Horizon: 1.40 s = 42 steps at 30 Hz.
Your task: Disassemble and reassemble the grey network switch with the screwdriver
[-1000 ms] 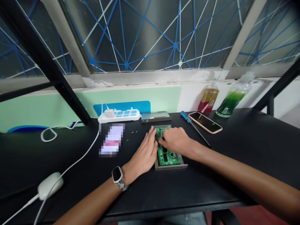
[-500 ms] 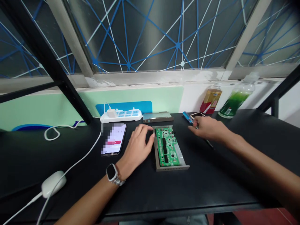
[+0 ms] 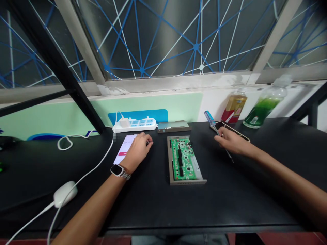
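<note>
My right hand (image 3: 228,139) is closed around the shaft of a screwdriver (image 3: 209,117); its blue handle points up and away, its tip down toward the table. My left hand (image 3: 139,148) has its fingers curled together over the right side of a lit phone (image 3: 124,149). Something small and dark shows at the left fingertips, too small to name. Between the hands lies an open metal case (image 3: 187,182) holding a green circuit board (image 3: 184,156), and neither hand touches it.
Behind the case lies a flat metal cover (image 3: 176,126), beside a white power strip (image 3: 138,125). A light-rimmed phone (image 3: 237,132) lies behind my right hand. A red-and-yellow bottle (image 3: 234,107) and a green bottle (image 3: 262,110) stand back right. A white charger (image 3: 65,194) with cables lies left.
My left hand has moved left from the case's edge to the phone, its fingers curling in. My right hand has lifted the screwdriver's handle off the table.
</note>
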### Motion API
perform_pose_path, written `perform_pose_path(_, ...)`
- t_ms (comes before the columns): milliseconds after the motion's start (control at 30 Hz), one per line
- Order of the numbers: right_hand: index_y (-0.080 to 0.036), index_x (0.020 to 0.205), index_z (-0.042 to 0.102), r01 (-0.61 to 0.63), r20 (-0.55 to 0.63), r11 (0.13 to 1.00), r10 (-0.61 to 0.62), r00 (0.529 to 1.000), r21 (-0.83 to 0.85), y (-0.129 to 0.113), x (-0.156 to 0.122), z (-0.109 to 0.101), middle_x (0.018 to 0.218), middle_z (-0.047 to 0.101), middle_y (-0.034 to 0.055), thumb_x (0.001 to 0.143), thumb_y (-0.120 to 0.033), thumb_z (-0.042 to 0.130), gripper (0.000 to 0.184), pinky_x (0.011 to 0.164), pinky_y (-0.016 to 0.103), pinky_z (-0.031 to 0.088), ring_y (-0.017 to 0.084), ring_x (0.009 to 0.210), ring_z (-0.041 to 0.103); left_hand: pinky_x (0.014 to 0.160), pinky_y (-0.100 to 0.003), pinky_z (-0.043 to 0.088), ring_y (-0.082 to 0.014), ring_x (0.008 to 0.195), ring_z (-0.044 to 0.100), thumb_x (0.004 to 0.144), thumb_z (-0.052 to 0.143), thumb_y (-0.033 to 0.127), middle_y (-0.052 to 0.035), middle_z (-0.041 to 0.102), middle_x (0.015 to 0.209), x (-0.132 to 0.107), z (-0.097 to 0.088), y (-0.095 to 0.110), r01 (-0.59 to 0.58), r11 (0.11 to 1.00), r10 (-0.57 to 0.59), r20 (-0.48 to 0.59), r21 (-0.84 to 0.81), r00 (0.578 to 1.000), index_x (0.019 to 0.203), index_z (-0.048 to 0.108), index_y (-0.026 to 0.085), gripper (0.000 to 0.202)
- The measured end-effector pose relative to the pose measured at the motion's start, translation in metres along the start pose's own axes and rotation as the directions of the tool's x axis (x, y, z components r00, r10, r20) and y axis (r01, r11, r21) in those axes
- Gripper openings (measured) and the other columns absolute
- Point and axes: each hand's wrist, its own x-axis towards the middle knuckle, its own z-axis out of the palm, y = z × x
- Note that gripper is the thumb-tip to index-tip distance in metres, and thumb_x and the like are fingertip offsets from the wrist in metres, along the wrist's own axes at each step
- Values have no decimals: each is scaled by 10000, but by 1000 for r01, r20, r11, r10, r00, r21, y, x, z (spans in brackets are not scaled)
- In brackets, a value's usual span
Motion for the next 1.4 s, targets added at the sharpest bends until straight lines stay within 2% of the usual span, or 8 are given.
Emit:
perform_pose_path(167,-252,854,334,140,-94,835,-106,990,533,-22,-15,3,533,460,-96,901,-298,498,177,475,239,348,112,465,430,797,-393,476,-235,831,599,880,554,211,-78,637,876,0,-11,7,11,998,-13,-35,-56,999,831,657,187,117)
perform_pose_path(267,-254,895,358,200,-122,666,-162,979,719,-40,-26,3,667,572,-70,919,-364,573,243,440,223,343,84,436,457,769,-369,498,-207,778,623,862,609,279,-63,687,851,-3,-22,20,112,946,-129,-39,-305,991,833,657,191,104)
perform_pose_path(467,-256,939,487,208,-91,464,-262,961,861,-63,-46,3,833,647,-11,919,-398,626,200,495,252,454,154,655,633,776,-332,530,-161,783,663,839,674,311,-67,748,952,-8,-27,46,264,535,-204,181,-803,962,1045,666,185,242)
perform_pose_path(600,-218,822,633,329,-250,504,-219,943,799,-68,-53,9,834,606,16,908,-438,636,236,682,290,483,145,735,560,842,-363,530,-166,840,648,850,680,333,-71,739,995,-12,-22,55,308,453,-174,256,-837,951,1007,740,193,219)
perform_pose_path(800,-242,829,610,411,-378,413,-162,911,813,-78,-59,14,566,362,-64,901,-399,658,179,528,275,399,119,522,403,932,-339,526,-168,957,673,840,739,280,-92,735,1092,-16,-21,60,408,117,-170,387,-905,906,1008,747,175,198)
perform_pose_path(967,-256,865,518,426,-369,424,-214,904,799,-95,-69,14,634,623,-48,901,-346,672,183,419,239,417,126,481,562,917,-296,546,-151,895,693,838,754,234,-87,748,998,-16,-19,70,456,-148,-172,477,-877,862,938,749,152,129)
perform_pose_path(1167,-246,911,620,599,-478,498,-361,801,627,-102,-82,25,811,743,33,958,-221,586,63,677,399,601,207,728,724,756,-202,523,-79,726,619,859,743,316,-35,683,812,-20,-11,82,447,-140,-149,466,-883,872,862,718,126,191)
perform_pose_path(1400,-288,985,642,609,-443,556,-418,793,566,-98,-81,36,912,741,32,966,-174,568,137,799,415,589,217,892,723,742,-204,491,-83,744,575,876,722,290,-26,628,801,-23,-6,85,423,-138,-99,438,-895,894,871,716,121,169)
